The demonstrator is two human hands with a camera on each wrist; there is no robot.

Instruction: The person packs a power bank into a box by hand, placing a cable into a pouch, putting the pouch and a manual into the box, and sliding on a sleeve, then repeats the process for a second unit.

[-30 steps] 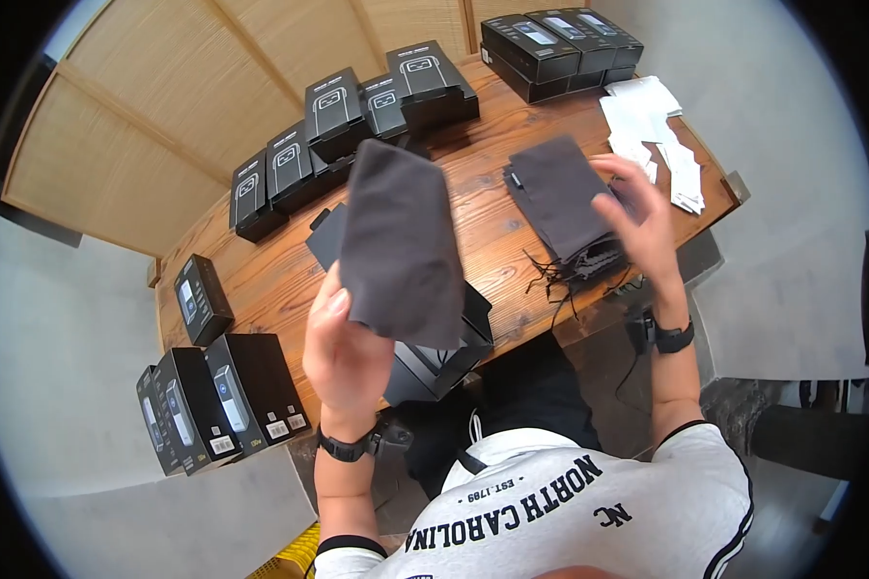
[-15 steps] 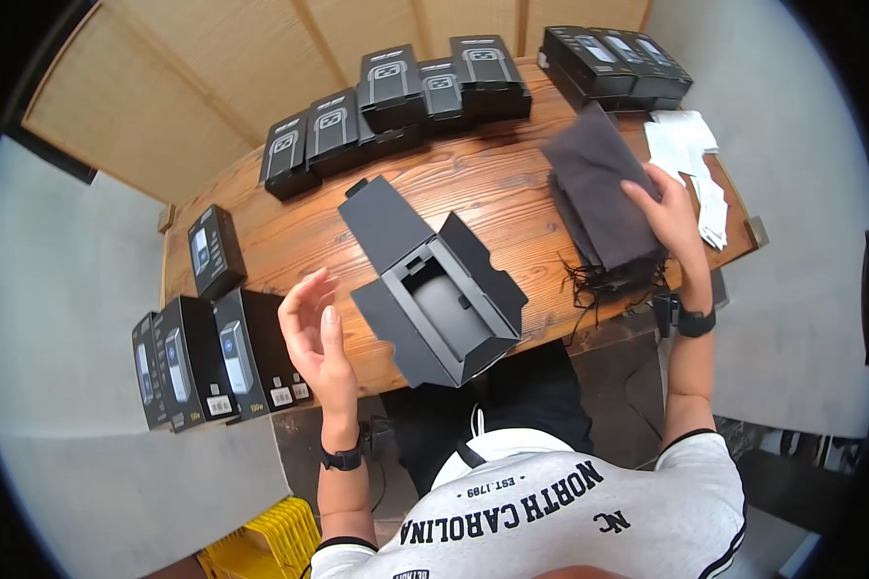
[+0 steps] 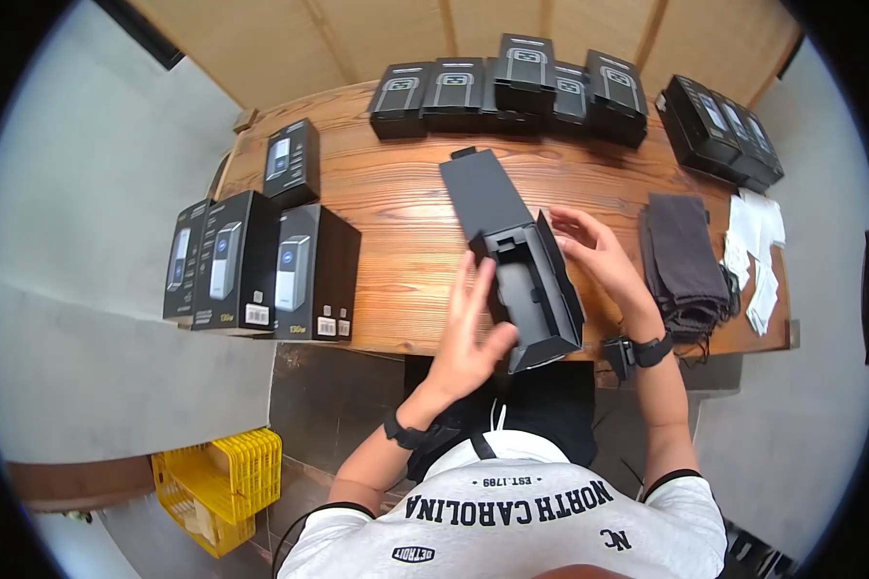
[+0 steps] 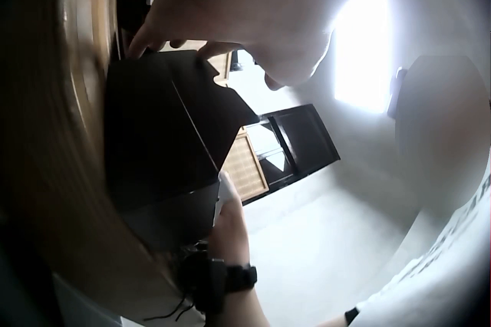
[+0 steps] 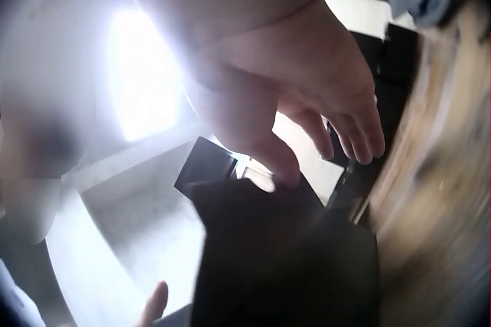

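Observation:
An open black box (image 3: 525, 289) stands at the table's front edge, lid (image 3: 492, 193) folded back and side flaps raised. Its dark insert has a long recess. My left hand (image 3: 465, 343) is at the box's left side, fingers extended along the flap. In the left wrist view, the fingertips of that hand (image 4: 245, 5) meet the top edge of the black cardboard (image 4: 161, 128). On the other side, my right hand (image 3: 603, 261) reaches toward the right flap (image 3: 555, 265), fingers loosely bent. Its thumb overlaps the flap's edge in the right wrist view.
A stack of dark drawstring pouches (image 3: 684, 256) lies right of the box, beside white papers (image 3: 755, 236). Black boxes (image 3: 526, 72) line the back; more boxes (image 3: 719, 130) sit at back right. Several product boxes (image 3: 314, 275) stand left. Yellow crates (image 3: 232, 478) are on the floor.
The pouch my left hand held has gone onto the stack, where my right hand laid it. Both hands have since come to the open box. The head view has turned left.

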